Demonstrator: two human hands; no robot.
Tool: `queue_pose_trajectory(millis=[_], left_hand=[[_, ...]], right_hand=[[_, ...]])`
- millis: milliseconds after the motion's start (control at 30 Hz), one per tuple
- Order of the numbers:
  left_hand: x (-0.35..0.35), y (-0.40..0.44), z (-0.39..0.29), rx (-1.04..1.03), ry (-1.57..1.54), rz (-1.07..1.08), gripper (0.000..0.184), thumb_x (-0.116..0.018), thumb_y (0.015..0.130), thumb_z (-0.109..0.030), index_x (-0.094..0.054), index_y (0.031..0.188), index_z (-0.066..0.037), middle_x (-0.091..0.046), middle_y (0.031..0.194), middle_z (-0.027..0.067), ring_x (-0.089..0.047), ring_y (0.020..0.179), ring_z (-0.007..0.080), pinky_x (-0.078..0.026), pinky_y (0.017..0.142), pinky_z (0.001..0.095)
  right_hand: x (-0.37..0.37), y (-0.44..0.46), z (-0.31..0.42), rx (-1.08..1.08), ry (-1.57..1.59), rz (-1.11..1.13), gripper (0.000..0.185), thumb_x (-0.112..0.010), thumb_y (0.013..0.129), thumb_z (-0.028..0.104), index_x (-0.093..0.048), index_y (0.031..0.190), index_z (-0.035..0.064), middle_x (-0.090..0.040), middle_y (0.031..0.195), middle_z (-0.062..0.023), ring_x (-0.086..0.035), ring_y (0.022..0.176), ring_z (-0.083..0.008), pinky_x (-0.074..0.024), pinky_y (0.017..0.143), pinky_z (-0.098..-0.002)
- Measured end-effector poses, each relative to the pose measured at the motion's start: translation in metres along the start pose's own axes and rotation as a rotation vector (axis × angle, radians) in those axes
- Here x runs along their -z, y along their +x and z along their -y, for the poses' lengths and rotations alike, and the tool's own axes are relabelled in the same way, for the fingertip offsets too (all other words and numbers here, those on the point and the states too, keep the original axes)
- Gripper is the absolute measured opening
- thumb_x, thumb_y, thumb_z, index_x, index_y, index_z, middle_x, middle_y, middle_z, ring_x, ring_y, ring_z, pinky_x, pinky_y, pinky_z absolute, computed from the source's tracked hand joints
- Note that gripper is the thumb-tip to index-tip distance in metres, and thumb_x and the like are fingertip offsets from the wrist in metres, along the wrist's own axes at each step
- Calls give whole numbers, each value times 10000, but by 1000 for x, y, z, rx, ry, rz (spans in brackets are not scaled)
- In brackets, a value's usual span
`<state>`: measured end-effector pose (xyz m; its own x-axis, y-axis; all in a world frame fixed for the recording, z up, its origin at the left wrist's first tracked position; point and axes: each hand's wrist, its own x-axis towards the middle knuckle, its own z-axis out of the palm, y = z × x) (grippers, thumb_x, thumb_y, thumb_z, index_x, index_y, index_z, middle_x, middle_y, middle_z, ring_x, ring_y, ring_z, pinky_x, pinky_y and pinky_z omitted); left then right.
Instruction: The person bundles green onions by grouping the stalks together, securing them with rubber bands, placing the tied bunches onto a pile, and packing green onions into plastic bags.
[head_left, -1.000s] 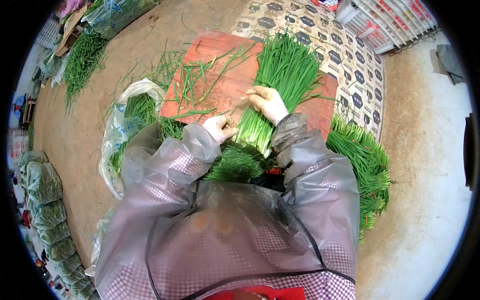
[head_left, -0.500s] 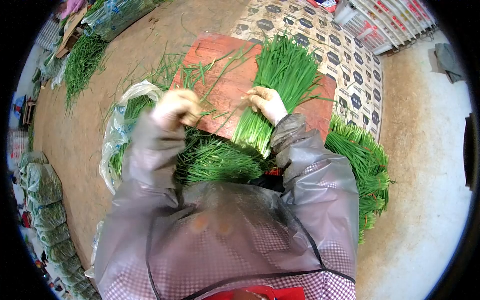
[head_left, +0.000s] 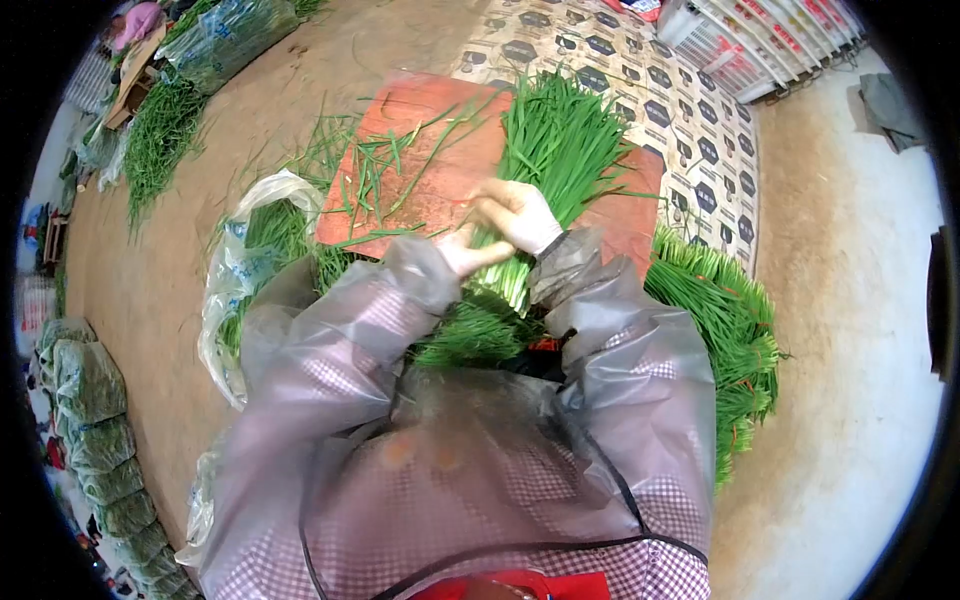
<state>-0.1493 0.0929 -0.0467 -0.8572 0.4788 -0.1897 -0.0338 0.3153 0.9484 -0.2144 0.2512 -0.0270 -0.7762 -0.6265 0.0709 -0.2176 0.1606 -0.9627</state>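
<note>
A thick bunch of garlic chives [head_left: 562, 135] lies on a reddish board [head_left: 410, 140], green leaves pointing away from me and pale stems towards me. My right hand [head_left: 522, 212] is closed over the bunch at its middle, from the right. Just below it, my left hand [head_left: 466, 250] presses against the stems from the left, its fingers curled around them and partly hidden. Both hands look gloved in a pale material. Loose cut leaves [head_left: 385, 165] are scattered on the board's left half. Below the board sits a heap of loose greens [head_left: 470, 335].
Tied bunches of chives [head_left: 715, 320] are stacked to the right of the board. An open plastic bag of greens [head_left: 235, 265] stands on the left. Packed bags [head_left: 95, 400] line the far left. Patterned sheeting [head_left: 690, 130] and a white crate [head_left: 725, 45] lie at the upper right.
My left hand has moved right and down, from above the board's left side to the stems beside my right hand. My right hand has stayed on the bunch.
</note>
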Motion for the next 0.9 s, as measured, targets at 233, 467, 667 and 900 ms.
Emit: queue_pose_trajectory(millis=[233,467,667,900], left_hand=[[23,2,-61,-91,418,-194,754,-769,671,-393,-490,1278,-42,-568,1164,209,-584,1048,323,-478,894,384],[52,3,-92,190,1187,28,1019,-746,691,-459,-203,1448,-45,-356,1407,188,-357,1297,345,-254,1084,462],[8,3,-105,351,1449,-92,949,-682,711,-554,-339,1396,6,-251,1509,176,-159,1421,344,-36,1141,553],[-6,20,-52,340,1324,-255,925,-679,702,-497,-318,1406,-19,-248,1496,162,-196,1398,349,5,1099,647]], right_hand=[[3,-7,66,160,-42,-138,145,-527,842,59,-618,949,25,-620,759,-132,-611,675,-234,-478,635,-329],[-2,-4,53,207,-37,-208,144,-508,870,35,-622,954,9,-604,718,-73,-569,643,-156,-460,608,-291],[-8,-2,55,-73,362,-320,133,-505,914,42,-577,1008,-20,-594,805,-30,-542,735,-105,-448,685,-232],[-20,9,49,-78,565,-381,125,-519,898,28,-571,1001,-20,-610,878,-50,-553,781,-108,-455,704,-230]])
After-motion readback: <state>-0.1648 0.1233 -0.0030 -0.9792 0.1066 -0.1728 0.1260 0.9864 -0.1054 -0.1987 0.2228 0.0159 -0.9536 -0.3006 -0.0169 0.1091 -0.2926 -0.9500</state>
